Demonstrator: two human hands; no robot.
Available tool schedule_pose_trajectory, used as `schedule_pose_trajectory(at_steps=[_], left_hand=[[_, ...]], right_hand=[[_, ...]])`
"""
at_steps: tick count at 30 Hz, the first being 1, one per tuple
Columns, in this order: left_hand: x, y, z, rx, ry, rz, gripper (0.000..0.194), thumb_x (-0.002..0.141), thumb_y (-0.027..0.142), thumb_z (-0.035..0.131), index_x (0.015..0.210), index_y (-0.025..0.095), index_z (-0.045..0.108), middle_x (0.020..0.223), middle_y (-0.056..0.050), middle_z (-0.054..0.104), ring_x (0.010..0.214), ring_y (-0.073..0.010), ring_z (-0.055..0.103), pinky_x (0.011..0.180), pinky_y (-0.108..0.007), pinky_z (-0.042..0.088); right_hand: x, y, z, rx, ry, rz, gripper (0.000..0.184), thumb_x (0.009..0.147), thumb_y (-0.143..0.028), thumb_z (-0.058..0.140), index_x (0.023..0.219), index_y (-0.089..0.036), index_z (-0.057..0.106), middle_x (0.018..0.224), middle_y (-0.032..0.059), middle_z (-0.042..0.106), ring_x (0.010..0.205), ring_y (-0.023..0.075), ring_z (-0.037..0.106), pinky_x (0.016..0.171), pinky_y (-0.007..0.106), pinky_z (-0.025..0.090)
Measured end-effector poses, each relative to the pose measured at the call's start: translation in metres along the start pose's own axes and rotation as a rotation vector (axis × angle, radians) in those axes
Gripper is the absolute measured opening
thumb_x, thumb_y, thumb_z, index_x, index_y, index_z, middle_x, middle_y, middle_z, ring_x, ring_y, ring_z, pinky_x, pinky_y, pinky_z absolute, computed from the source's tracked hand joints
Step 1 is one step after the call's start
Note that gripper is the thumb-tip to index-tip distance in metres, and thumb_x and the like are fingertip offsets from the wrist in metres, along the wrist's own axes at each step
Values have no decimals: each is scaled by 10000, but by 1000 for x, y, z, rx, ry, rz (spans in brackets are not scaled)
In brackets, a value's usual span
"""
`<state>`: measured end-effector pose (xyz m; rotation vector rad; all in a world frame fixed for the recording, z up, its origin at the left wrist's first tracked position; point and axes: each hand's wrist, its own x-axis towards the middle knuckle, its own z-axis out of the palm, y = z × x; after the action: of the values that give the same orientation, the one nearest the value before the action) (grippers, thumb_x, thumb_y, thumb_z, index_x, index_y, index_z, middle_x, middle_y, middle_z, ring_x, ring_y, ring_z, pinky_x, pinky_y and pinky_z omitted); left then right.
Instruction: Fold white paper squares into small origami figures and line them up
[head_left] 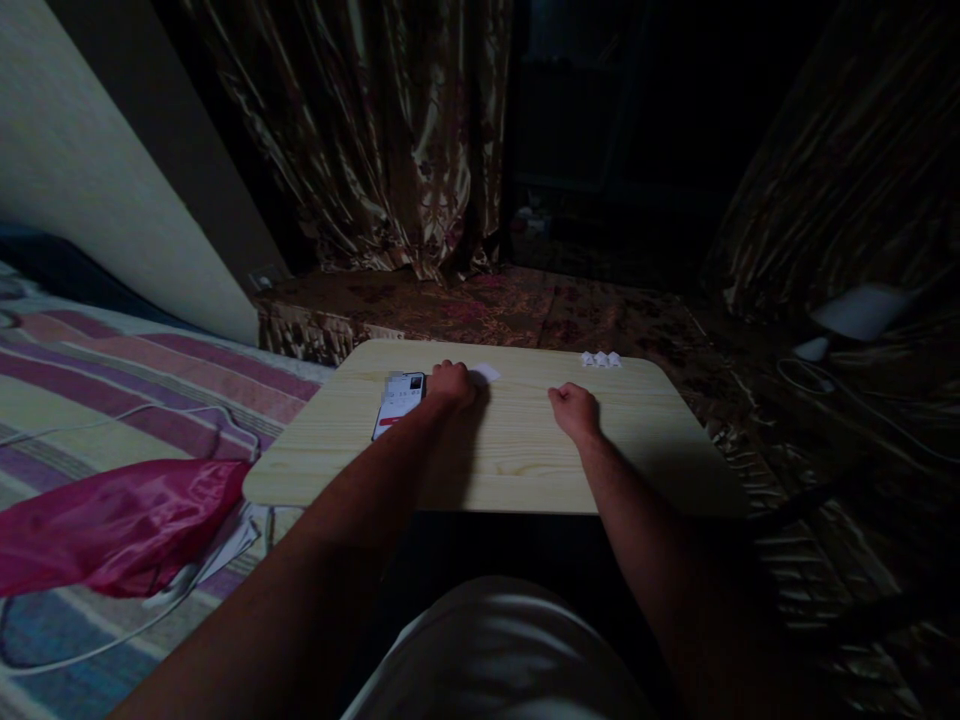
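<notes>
My left hand (451, 383) rests curled on a light wooden table (495, 470), its fingers closed and touching the edge of a small white paper (486, 372). A phone (400, 402) with a lit screen lies just left of that hand. My right hand (574, 408) lies on the table to the right, fingers curled into a loose fist, with nothing visible in it. Three small white folded paper shapes (601, 359) sit in a row at the table's far edge, beyond the right hand.
A striped bed cover (97, 400) with a red shiny cloth (120, 525) and white cables lies to the left. Patterned curtains (360, 130) hang behind. A dark patterned cover with a white object (862, 312) and cord lies to the right. The room is dim.
</notes>
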<state>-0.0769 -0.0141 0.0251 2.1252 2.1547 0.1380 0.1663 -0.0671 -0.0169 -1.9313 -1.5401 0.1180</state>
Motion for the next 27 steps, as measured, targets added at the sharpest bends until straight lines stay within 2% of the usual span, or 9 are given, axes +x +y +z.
schedule_pose_trajectory(at_steps=[3,14,22,27], left_hand=[[1,0,2,25,55,14,544,737,502,544,1154,155,579,1197,-190,545,1117,-329,502,890,-390,444],[5,-5,9,32,98,38,503,744,449,530,1139,140,573,1157,-195,561,1080,-330,518,849,-404,456],[-1,-2,2,25,67,26,539,741,478,556,1169,150,556,1196,-190,538,1127,-327,477,896,-394,432],[3,-3,4,24,92,48,565,726,498,561,1168,146,553,1190,-191,532,1112,-337,471,876,-405,441]], right_hand=[[0,0,0,-9,2,4,337,835,-453,450,690,-211,635,669,-1,668,622,120,570,581,212,343],[1,1,2,10,-5,9,333,830,-458,460,699,-212,643,687,7,675,627,123,566,586,217,344],[1,0,2,27,-2,9,314,821,-448,470,694,-220,644,691,4,677,639,129,575,591,219,351],[1,1,3,43,-2,-1,307,816,-441,474,698,-217,649,688,3,678,640,131,581,603,219,365]])
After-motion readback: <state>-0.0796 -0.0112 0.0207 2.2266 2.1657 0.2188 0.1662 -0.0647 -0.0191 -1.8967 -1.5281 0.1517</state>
